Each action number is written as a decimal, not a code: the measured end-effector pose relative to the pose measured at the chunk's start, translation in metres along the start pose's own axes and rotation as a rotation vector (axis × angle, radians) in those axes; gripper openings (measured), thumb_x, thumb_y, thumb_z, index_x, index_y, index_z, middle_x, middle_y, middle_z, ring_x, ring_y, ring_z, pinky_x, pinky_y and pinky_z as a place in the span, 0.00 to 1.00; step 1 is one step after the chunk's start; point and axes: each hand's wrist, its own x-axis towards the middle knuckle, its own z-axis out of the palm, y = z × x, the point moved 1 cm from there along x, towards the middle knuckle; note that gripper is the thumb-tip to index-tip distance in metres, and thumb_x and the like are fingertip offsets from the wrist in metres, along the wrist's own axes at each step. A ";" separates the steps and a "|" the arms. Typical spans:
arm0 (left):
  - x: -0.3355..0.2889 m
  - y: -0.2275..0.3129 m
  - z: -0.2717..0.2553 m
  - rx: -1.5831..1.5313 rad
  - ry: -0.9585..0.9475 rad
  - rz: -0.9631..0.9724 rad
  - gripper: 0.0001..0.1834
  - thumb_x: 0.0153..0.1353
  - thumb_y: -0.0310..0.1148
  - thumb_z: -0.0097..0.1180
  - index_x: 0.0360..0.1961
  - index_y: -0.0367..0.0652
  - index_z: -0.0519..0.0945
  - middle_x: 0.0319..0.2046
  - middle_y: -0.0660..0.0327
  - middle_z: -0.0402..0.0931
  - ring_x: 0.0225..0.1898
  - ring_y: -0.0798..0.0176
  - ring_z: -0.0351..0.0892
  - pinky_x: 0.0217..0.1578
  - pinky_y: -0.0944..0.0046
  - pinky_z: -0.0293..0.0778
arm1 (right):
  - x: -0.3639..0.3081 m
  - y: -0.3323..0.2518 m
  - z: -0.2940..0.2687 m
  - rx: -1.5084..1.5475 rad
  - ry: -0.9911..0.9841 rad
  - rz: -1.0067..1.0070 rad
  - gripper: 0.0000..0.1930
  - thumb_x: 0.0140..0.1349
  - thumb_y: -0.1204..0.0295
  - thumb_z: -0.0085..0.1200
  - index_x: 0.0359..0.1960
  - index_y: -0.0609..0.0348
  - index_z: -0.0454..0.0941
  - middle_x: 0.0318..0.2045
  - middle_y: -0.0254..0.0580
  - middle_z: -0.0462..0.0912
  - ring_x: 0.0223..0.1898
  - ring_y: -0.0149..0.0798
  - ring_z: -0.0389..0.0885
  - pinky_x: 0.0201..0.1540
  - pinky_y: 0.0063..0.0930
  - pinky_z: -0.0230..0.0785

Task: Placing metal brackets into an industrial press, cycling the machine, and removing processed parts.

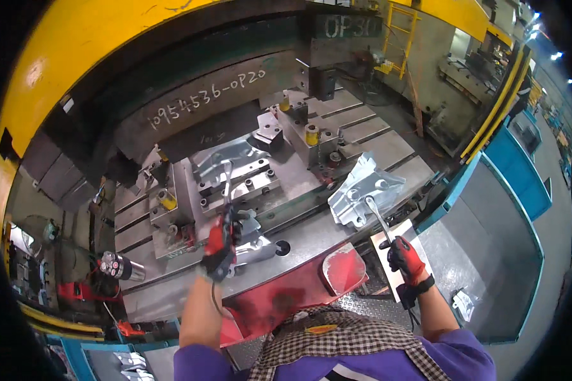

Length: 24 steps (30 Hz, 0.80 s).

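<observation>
My left hand (220, 249), in a red and black glove, is wrapped round the handle of a metal rod tool (227, 179). The tool's far end meets a shaped sheet-metal part (235, 152) in the press die. My right hand (407, 259), gloved alike, grips a second rod tool (381, 219) with a round end. That end rests on a bent sheet-metal part (364, 190) at the right of the press bed. Another sheet-metal part (255, 246) lies on the front plate beside my left hand, which partly hides it. My left hand is slightly blurred.
The lower die (251, 185) stands between guide blocks with yellow-topped posts (312, 134) on the slotted bed (388, 146). A red bench (286, 292) stands before me. At right, a blue-rimmed bin (489, 254) holds a small metal part (464, 303). A silver cylinder (124, 267) stands at left.
</observation>
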 end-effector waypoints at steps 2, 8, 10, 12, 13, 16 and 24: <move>-0.046 -0.028 -0.010 -0.167 0.124 -0.039 0.19 0.68 0.47 0.41 0.40 0.44 0.77 0.20 0.67 0.70 0.17 0.75 0.66 0.16 0.72 0.61 | -0.001 -0.012 0.006 -0.026 0.001 0.024 0.22 0.70 0.53 0.36 0.39 0.60 0.75 0.16 0.28 0.68 0.14 0.24 0.64 0.17 0.18 0.58; -0.177 -0.073 0.021 -0.116 0.037 -0.200 0.19 0.70 0.45 0.40 0.46 0.43 0.76 0.24 0.72 0.69 0.21 0.77 0.65 0.19 0.76 0.60 | 0.004 -0.003 0.007 0.077 -0.110 -0.043 0.20 0.68 0.54 0.41 0.36 0.60 0.74 0.14 0.28 0.67 0.12 0.24 0.63 0.14 0.17 0.58; -0.198 -0.092 0.010 -0.093 -0.010 -0.229 0.18 0.69 0.44 0.41 0.48 0.43 0.75 0.24 0.71 0.70 0.21 0.77 0.65 0.20 0.76 0.61 | 0.010 -0.004 0.034 0.258 -0.134 -0.062 0.15 0.69 0.57 0.42 0.37 0.56 0.71 0.18 0.27 0.69 0.16 0.24 0.66 0.17 0.18 0.60; -0.206 -0.120 -0.010 -0.058 0.008 -0.238 0.18 0.69 0.42 0.42 0.50 0.43 0.74 0.25 0.71 0.70 0.22 0.78 0.66 0.20 0.76 0.62 | 0.026 -0.008 0.062 0.353 -0.273 -0.009 0.12 0.70 0.59 0.43 0.41 0.54 0.70 0.19 0.26 0.69 0.19 0.24 0.67 0.20 0.20 0.62; -0.208 -0.123 -0.008 -0.118 0.069 -0.221 0.18 0.69 0.42 0.43 0.51 0.43 0.73 0.25 0.71 0.70 0.22 0.78 0.66 0.21 0.76 0.62 | 0.032 -0.013 0.080 0.378 -0.373 -0.004 0.11 0.69 0.59 0.44 0.42 0.52 0.70 0.18 0.26 0.68 0.18 0.24 0.65 0.20 0.21 0.61; -0.208 -0.165 -0.043 -0.512 -0.142 -0.219 0.17 0.68 0.39 0.47 0.53 0.42 0.72 0.27 0.73 0.70 0.25 0.81 0.65 0.24 0.78 0.63 | 0.067 -0.024 0.151 0.349 -0.509 0.006 0.14 0.69 0.55 0.42 0.44 0.50 0.70 0.18 0.26 0.68 0.17 0.25 0.66 0.20 0.22 0.61; -0.235 -0.132 -0.023 0.124 0.062 -0.031 0.16 0.65 0.35 0.51 0.53 0.43 0.72 0.33 0.66 0.74 0.32 0.72 0.72 0.31 0.69 0.70 | 0.159 -0.065 0.314 0.247 -0.348 0.251 0.22 0.65 0.43 0.42 0.45 0.46 0.74 0.22 0.24 0.73 0.20 0.26 0.67 0.21 0.19 0.55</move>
